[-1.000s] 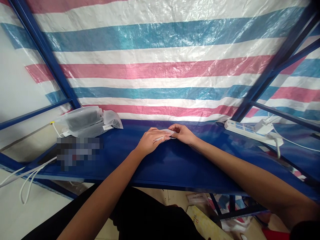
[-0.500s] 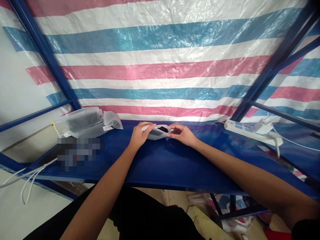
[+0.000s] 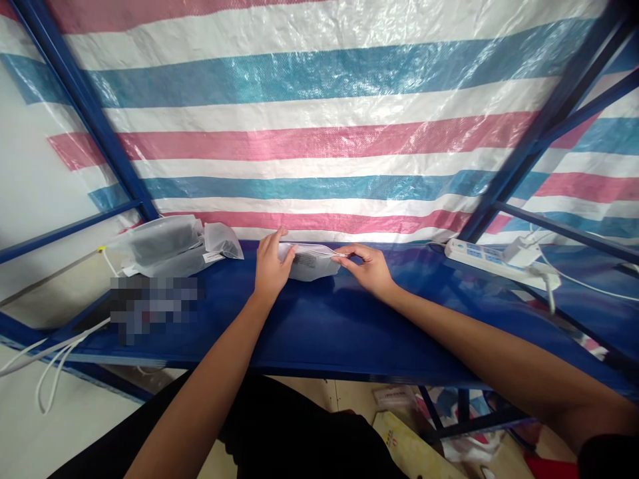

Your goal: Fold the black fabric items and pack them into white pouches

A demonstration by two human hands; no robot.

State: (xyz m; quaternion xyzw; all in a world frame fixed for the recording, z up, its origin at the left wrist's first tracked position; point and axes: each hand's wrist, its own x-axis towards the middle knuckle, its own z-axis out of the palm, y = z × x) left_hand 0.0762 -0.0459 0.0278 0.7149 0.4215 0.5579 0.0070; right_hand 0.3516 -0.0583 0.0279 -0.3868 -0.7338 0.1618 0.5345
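A frosted plastic zip bag [image 3: 314,265] stands on the blue shelf in front of me, its top edge drawn nearly flat and some print showing faintly through it. My left hand [image 3: 271,266] holds the bag's left end, thumb in front and fingers reaching up behind. At the top right corner, my right hand [image 3: 367,269] pinches the zip edge between thumb and forefinger. What lies inside the bag is hidden by its cloudy wall.
More frosted bags [image 3: 167,246] lie in a pile at the left, behind a blurred-out patch [image 3: 154,306]. A white power strip [image 3: 499,263] with plugs sits at the right. Blue metal posts [image 3: 90,120] frame the striped sheet [image 3: 319,140] at the back.
The bag's mouth, which gaped and showed something dark inside, is now pressed together. My left hand has turned more upright at its end; the right hand still grips the other end.
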